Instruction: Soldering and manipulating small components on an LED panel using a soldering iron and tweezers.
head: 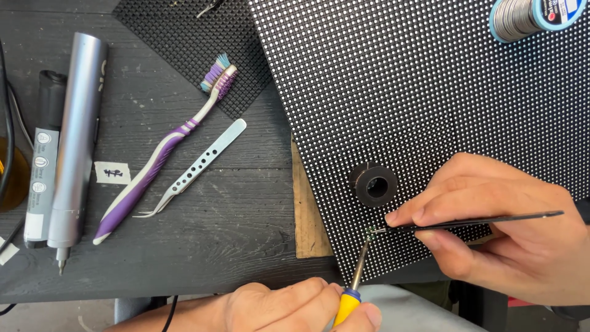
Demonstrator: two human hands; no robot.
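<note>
My left hand (289, 307) sits at the bottom edge of view, fingers wrapped around the yellow handle of a soldering iron (355, 284). Its thin shaft angles up and right; the tip lands on the lower edge of the LED panel (430, 98), at a small greenish spot.

My right hand (498, 227) comes in from the right, thumb and forefinger pressed together on black tweezers (473, 221). The tweezers lie almost level, the rear end poking out past my knuckles to the right, the points meeting the iron tip at that same spot on the panel. Whether anything sits between the points is too small to tell.

The panel is a black board covered in a grid of pale dots, lying tilted across the right half of the dark wooden tabletop (184, 246). A small black ring (375, 183) rests on the panel just above and left of the work spot. A solder spool (531, 15) with a blue rim sits on the panel's top right corner. A second mesh-like black sheet (184, 37) pokes out from under the panel at top left. A strip of cardboard (305, 215) shows under the panel's left edge.

Left on the tabletop: purple and white toothbrush (160, 154), bristles resting on the black sheet; silver tweezers (193, 169) just beside it, with holes along one arm; a silver pen-like tool (74, 135) and a black marker (43, 160) side by side, touching; a small paper tag (113, 173) between the tool and the toothbrush.
</note>
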